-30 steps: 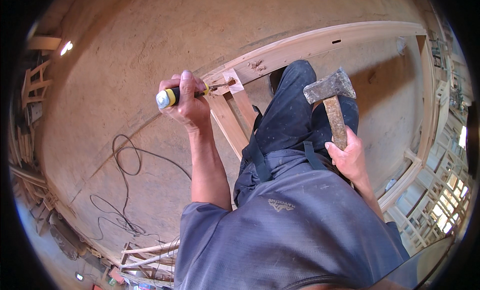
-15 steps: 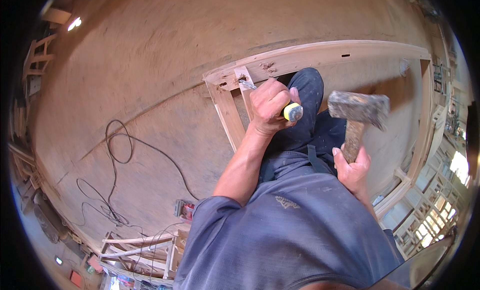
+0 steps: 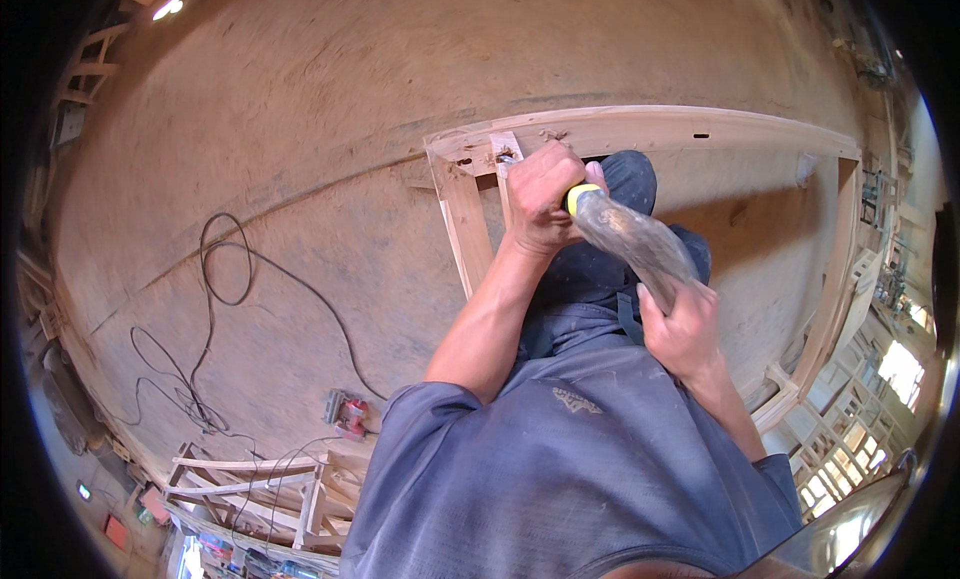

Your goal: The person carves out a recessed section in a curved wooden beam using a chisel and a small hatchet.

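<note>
My left hand is closed round the yellow-and-black handle of a chisel. The chisel's metal tip meets a narrow crosspiece of a pale wooden frame, beside a rough hole with shavings. In my right hand is the wooden handle of a worn, heavy hammer. The hammer's head, blurred by motion, is at the butt of the chisel and hides its end. My fingers cover most of the chisel's handle.
My knee is against the frame's long rail, which has slots cut in it. A black cable loops over the dusty floor on the left, near a red power tool. Wooden pieces are stacked at lower left.
The hammer has swung down and left from above my right hand onto the chisel's butt. My left hand keeps its grip on the chisel. The whole view has shifted slightly.
</note>
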Demonstrator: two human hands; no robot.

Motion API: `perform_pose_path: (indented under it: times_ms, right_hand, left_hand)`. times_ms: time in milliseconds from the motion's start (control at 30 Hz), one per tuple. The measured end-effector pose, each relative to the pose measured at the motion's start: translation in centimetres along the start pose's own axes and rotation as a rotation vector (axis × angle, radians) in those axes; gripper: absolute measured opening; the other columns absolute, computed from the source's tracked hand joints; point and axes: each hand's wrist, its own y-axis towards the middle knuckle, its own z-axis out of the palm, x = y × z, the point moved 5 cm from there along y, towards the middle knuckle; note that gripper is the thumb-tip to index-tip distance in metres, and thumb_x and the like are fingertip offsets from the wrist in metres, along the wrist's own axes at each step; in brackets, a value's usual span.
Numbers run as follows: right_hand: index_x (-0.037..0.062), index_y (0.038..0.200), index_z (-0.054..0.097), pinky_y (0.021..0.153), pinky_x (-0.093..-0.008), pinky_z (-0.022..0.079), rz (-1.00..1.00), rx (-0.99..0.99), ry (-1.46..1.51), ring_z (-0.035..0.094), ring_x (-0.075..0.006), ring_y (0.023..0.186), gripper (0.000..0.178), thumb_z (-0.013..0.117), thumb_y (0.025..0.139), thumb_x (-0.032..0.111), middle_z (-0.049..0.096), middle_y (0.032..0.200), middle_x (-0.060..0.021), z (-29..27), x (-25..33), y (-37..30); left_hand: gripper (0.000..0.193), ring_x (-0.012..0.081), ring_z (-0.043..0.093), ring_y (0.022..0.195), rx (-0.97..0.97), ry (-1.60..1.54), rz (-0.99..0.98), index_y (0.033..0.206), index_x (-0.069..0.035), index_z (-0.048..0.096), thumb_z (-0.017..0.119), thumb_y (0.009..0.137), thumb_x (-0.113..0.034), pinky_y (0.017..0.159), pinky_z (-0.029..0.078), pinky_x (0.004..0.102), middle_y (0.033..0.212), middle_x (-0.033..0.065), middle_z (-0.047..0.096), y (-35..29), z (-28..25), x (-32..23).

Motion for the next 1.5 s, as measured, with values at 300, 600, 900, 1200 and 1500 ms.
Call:
perform_pose_path:
  times_ms: [300,600,900,1200,1500]
  right_hand:
    - [-0.0024,0.100,0.061,0.061,-0.0419,0.052,0.165,-0.064,0.122,0.068,-0.0371,0.066,0.019,0.074,0.087,0.003,0.066,0.075,-0.0184,-0.7,0.6,0.2]
    - [0.0000,0.100,0.057,0.057,-0.0461,0.052,0.220,-0.062,0.120,0.068,-0.0413,0.065,0.017,0.070,0.090,0.005,0.064,0.070,-0.0208,-0.2,0.7,0.5]
    - [0.0013,0.097,0.056,0.058,-0.0480,0.052,0.403,0.096,0.139,0.067,-0.0446,0.068,0.020,0.071,0.088,0.008,0.063,0.068,-0.0215,0.4,-1.5,-3.0]
    - [0.0013,0.095,0.055,0.060,-0.0490,0.051,0.587,0.066,0.168,0.067,-0.0464,0.069,0.023,0.073,0.085,0.009,0.062,0.070,-0.0236,0.9,-4.8,-6.3]
    - [-0.0014,0.094,0.056,0.064,-0.0498,0.051,0.695,0.184,0.225,0.064,-0.0505,0.076,0.024,0.073,0.083,0.012,0.063,0.075,-0.0283,1.3,-5.9,-5.4]
  left_hand:
    - [0.021,0.0215,0.051,0.050,-0.066,0.035,-0.069,0.069,-0.005,0.056,0.074,0.079,0.000,0.050,0.041,0.0320,0.060,0.0075,0.053,0.4,0.5,1.2]
    - [0.022,0.0270,0.056,0.057,-0.012,0.103,-0.111,0.072,-0.006,0.058,0.077,0.061,-0.009,0.055,0.045,0.0328,0.065,0.0108,0.053,-0.6,0.6,1.4]
    - [0.016,0.0102,0.054,0.057,0.399,-0.219,-0.429,0.068,-0.003,0.054,0.068,0.075,-0.001,0.055,0.045,0.0289,0.063,0.0030,0.058,2.2,-6.1,2.3]
    - [0.013,0.0093,0.053,0.048,-0.011,0.024,-0.989,0.075,-0.004,0.062,0.075,0.079,-0.004,0.043,0.039,0.0260,0.062,0.0016,0.060,0.9,-11.0,8.9]
    - [0.023,0.0122,0.055,0.052,-0.154,0.211,-1.159,0.083,-0.002,0.066,0.082,0.080,-0.019,0.048,0.042,0.0288,0.066,0.0036,0.062,-9.7,-7.5,12.7]
